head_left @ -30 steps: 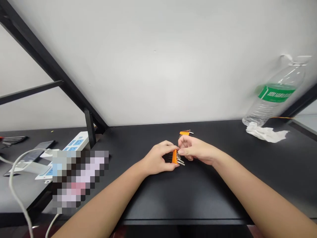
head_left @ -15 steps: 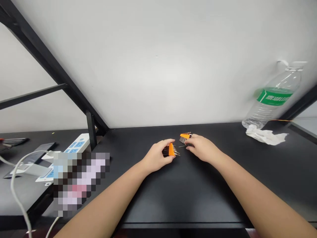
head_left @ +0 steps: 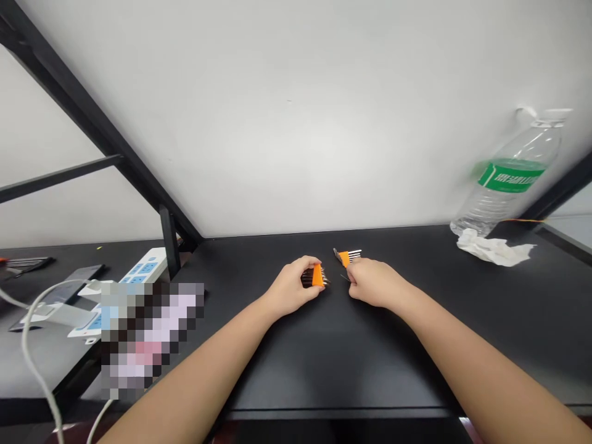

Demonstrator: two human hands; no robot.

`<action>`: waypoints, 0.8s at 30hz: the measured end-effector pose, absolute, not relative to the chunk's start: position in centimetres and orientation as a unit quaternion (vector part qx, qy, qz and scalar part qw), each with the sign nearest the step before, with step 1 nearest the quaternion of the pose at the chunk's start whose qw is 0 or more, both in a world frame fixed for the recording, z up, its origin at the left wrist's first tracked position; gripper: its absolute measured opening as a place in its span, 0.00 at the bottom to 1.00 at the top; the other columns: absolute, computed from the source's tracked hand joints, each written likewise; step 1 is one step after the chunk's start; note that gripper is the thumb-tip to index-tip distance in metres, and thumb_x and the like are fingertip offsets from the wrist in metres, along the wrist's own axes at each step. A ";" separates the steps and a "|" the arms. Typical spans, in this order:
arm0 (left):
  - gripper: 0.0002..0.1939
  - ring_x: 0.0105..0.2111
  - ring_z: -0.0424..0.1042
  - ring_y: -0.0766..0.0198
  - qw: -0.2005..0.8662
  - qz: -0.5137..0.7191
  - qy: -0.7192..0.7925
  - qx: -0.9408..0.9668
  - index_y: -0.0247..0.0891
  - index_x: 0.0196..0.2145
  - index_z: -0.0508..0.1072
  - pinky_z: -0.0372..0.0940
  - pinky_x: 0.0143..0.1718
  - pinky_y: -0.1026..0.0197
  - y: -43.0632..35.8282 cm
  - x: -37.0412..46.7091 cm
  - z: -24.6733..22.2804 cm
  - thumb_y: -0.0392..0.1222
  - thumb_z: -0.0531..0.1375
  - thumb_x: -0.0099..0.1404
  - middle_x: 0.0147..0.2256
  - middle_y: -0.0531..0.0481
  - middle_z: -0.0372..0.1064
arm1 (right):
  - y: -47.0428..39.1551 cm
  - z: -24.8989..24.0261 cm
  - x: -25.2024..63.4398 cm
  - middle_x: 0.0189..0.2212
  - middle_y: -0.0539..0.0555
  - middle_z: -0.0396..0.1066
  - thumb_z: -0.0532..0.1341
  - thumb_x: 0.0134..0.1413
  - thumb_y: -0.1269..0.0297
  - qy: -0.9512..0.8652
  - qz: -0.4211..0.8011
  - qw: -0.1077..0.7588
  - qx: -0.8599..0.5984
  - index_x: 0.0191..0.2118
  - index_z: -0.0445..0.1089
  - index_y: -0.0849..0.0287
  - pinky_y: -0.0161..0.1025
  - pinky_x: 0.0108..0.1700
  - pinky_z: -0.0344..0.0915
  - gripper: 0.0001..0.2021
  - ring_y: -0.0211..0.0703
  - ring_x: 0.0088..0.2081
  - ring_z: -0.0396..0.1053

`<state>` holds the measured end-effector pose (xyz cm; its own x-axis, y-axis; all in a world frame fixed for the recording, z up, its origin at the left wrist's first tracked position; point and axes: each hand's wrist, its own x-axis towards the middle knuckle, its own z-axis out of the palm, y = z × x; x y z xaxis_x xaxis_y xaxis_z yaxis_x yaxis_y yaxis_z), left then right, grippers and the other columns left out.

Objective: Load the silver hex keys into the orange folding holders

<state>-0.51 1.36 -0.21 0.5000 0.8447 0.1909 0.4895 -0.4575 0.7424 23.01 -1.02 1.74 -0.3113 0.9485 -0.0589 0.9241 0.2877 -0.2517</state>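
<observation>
My left hand [head_left: 292,287] grips an orange holder [head_left: 317,275] between thumb and fingers. Several slim metal rods run through this holder and poke out on both sides. My right hand [head_left: 375,282] is closed, with a thin metal rod [head_left: 345,277] showing at its fingertips; the rest of the rod is hidden. Just beyond those fingers lies a second orange holder [head_left: 344,258] with silver rods on one side and darker ends on the other. Whether the right hand touches this second holder I cannot tell. Both hands rest low over the black tabletop [head_left: 296,370].
A clear bottle with a green label [head_left: 511,176] leans by the wall at the right, beside a crumpled white tissue [head_left: 497,248]. To the left are a black metal frame [head_left: 169,240], a white power strip [head_left: 148,267], a white cable [head_left: 28,351] and a blurred-out patch [head_left: 152,339].
The second orange holder has turned, so its silver rods now point right. My right hand has curled more tightly by the thin rod. My left hand stays nearly in place.
</observation>
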 end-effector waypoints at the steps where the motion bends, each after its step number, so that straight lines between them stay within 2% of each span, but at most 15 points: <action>1: 0.23 0.44 0.76 0.57 0.308 0.283 0.416 0.808 0.42 0.51 0.70 0.71 0.50 0.54 1.4 -0.5 -0.2 0.39 0.66 0.57 0.46 0.48 0.76 | -1.0 1.8 23.1 0.26 0.52 0.69 0.60 0.48 0.76 -0.810 0.128 0.079 -0.566 0.26 0.61 0.56 0.37 0.25 0.51 0.09 0.40 0.24 0.62; 5: 0.24 0.44 0.76 0.57 0.290 0.273 0.417 0.817 0.41 0.52 0.71 0.71 0.50 0.54 1.3 -0.5 -0.1 0.40 0.67 0.57 0.46 0.47 0.75 | -0.9 2.0 23.2 0.26 0.48 0.66 0.57 0.53 0.77 -0.833 0.144 0.191 -0.498 0.28 0.60 0.56 0.35 0.30 0.54 0.09 0.37 0.27 0.62; 8: 0.24 0.44 0.75 0.57 0.287 0.263 0.413 0.823 0.41 0.52 0.72 0.70 0.50 0.54 1.2 -0.4 0.1 0.41 0.68 0.57 0.46 0.47 0.74 | -0.7 1.9 23.2 0.28 0.48 0.65 0.56 0.57 0.76 -0.843 0.129 0.225 -0.472 0.29 0.61 0.57 0.36 0.34 0.56 0.08 0.37 0.29 0.61; 16: 0.23 0.42 0.74 0.58 0.292 0.264 0.402 0.827 0.43 0.51 0.73 0.70 0.48 0.54 1.0 -0.4 0.4 0.42 0.68 0.57 0.44 0.48 0.74 | -0.8 1.8 23.3 0.31 0.50 0.65 0.54 0.65 0.71 -0.852 0.118 0.242 -0.450 0.33 0.65 0.57 0.37 0.35 0.58 0.08 0.38 0.31 0.63; 24: 0.23 0.41 0.74 0.58 0.295 0.265 0.406 0.823 0.43 0.51 0.74 0.69 0.48 0.56 0.9 -0.4 0.5 0.41 0.68 0.57 0.43 0.49 0.75 | -1.2 2.2 23.1 0.31 0.50 0.65 0.54 0.66 0.70 -0.852 0.107 0.231 -0.458 0.33 0.64 0.57 0.37 0.34 0.58 0.08 0.38 0.31 0.63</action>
<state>-0.37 0.93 0.48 0.5295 0.8251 0.1970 0.5126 -0.4962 0.7007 23.05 -1.18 2.19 -0.4747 0.8291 0.2953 0.7305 0.5583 -0.3934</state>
